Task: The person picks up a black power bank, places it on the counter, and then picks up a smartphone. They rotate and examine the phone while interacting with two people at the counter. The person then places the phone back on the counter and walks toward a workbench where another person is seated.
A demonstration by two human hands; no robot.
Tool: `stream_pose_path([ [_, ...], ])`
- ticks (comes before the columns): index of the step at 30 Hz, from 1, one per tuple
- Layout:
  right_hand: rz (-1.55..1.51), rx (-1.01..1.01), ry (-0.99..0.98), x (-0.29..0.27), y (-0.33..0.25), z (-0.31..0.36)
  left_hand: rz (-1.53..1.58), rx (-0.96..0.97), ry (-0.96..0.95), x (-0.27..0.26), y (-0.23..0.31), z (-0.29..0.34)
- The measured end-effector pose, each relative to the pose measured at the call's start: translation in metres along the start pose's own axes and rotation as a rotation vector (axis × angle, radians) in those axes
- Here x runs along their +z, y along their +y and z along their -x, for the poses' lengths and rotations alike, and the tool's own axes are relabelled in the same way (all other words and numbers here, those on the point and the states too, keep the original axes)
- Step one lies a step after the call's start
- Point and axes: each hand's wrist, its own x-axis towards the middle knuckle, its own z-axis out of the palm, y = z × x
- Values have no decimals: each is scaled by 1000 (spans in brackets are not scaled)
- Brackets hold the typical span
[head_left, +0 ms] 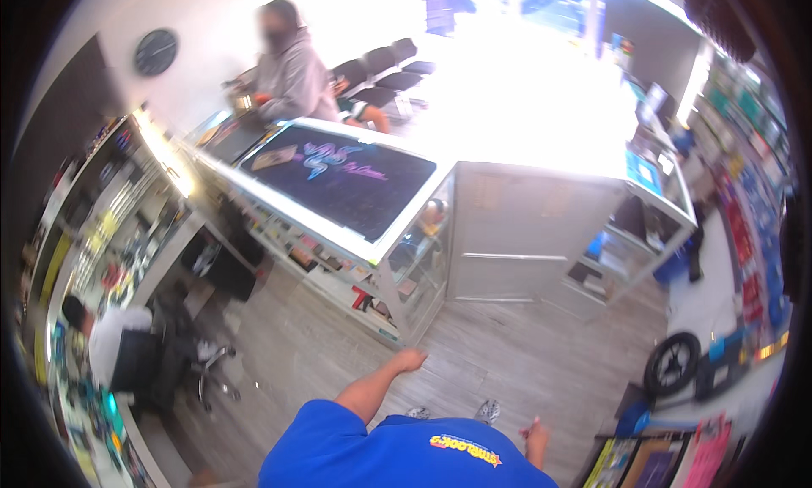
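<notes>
My left hand (412, 359) hangs in front of me, its fingers curled together, with nothing seen in it. It appears close to the lower corner of a white-framed glass display counter (397, 315), but I cannot tell whether they touch. My right hand (536, 441) hangs low at my right side, partly behind my blue shirt. Its thumb and a finger stand apart, and no object shows in it. On the counter lies a black mat (342, 179) with a coloured design. My shoes (487, 411) show on the floor between my hands.
Across the counter stands a person in a grey hoodie (296, 78). Another sits on a black office chair (144, 361) at left. A grey panel (533, 230) joins a second display case (634, 243). At right are a black wheel (672, 364) and a low rack (643, 463).
</notes>
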Motion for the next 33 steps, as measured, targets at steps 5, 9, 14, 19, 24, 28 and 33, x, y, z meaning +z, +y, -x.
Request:
stream_pose_path([
  [5,388,228,-312,-49,10,-89,696,-218,354,-21,132,-33],
  [9,562,168,-482,-65,-50,-187,446,-160,176,62,111,0],
  [14,1084,-175,-674,-94,-66,-322,575,-672,119,126,57,136],
  [19,378,-62,-462,23,-195,-337,-86,-577,-94,143,22,234],
  [24,578,-279,-876,187,-262,-255,458,-325,401,204,23,231],
  [28,743,-157,-1236,311,-246,-134,712,-584,328,189,-29,238],
  [33,984,-912,-1892,421,-267,60,886,-727,553,139,-118,280],
])
